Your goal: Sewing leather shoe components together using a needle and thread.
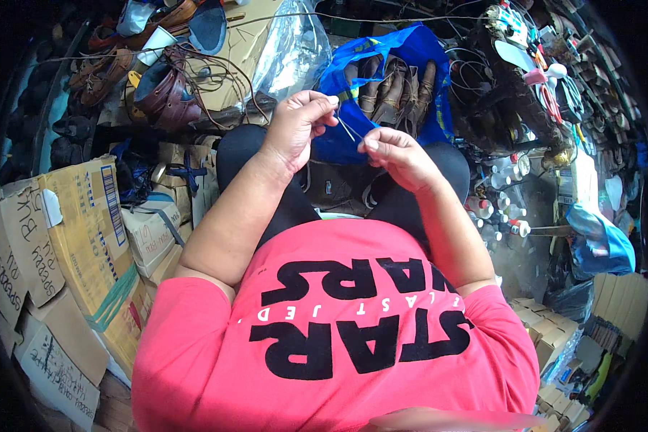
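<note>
My left hand (pixel 301 128) is raised over my lap, its thumb and fingers pinched together. Lower and to the right, my right hand (pixel 402 155) also pinches with thumb and forefinger. Between the two runs a thin, pale, thread-like strand (pixel 348 132), gripped at either end; whether part of it is a needle is too small to tell. Just beyond the hands is a blue plastic bag (pixel 344 63), open at the top. Inside it lie several brown leather pieces (pixel 392 92), seemingly shoes.
At the far left, leather pieces and cords (pixel 173 93) lie beside cardboard (pixel 248 43) and clear plastic (pixel 295 50). Cardboard boxes (pixel 86 223) crowd my left. A cluttered stand (pixel 511 79) with tools is at the far right, with several small bottles (pixel 498 209) below it.
</note>
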Available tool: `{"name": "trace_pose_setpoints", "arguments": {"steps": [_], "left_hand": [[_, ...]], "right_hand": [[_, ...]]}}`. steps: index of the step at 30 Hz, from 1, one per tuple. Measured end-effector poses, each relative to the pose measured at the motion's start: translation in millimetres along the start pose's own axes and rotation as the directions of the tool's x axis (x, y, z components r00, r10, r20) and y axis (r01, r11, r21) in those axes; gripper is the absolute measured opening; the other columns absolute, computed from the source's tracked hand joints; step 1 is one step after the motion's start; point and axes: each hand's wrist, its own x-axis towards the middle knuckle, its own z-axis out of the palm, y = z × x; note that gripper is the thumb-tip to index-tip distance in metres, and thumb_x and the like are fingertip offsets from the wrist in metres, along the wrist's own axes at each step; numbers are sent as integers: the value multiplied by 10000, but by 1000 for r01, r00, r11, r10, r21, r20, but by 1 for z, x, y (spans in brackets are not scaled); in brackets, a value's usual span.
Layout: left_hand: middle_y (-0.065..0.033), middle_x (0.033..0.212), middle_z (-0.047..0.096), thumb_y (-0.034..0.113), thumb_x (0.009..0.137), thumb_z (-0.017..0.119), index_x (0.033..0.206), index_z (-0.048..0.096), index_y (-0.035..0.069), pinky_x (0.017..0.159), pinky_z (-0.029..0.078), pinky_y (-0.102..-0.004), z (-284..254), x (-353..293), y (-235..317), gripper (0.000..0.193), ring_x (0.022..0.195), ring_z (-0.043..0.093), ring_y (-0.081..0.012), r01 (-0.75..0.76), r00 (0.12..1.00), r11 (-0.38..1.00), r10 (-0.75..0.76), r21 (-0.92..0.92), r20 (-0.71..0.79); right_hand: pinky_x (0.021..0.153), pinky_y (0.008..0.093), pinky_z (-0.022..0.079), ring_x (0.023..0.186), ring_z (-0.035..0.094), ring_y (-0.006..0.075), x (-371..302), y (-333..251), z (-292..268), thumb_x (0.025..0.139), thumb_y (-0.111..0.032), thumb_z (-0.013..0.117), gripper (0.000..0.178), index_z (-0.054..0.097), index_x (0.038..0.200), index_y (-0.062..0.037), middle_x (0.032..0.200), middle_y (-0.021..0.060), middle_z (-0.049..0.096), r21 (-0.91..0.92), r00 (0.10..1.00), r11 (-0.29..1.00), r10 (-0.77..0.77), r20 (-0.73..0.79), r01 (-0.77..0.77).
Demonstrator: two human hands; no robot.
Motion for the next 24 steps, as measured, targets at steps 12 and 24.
{"name": "trace_pose_setpoints", "arguments": {"steps": [12,24], "left_hand": [[39,769,622,255,819,635,840,622,144,652,358,-224,11,-3,-10,114,751,570,-67,144,989,986,-146,-78,-17],[-16,798,628,146,862,597,857,630,46,706,417,-220,33,-9,-17,105,748,553,-74,-181,976,976,163,122,142]], "right_hand": [[775,294,448,818,570,181,17,10,-15,812,-172,584,284,604,1065,-45,870,111,606,-759,908,651,-329,-261,18],[660,219,436,678,532,86,7,-16,18,863,-153,559,157,598,912,-9,794,34,592,-125,989,986,-122,-89,110]]}}
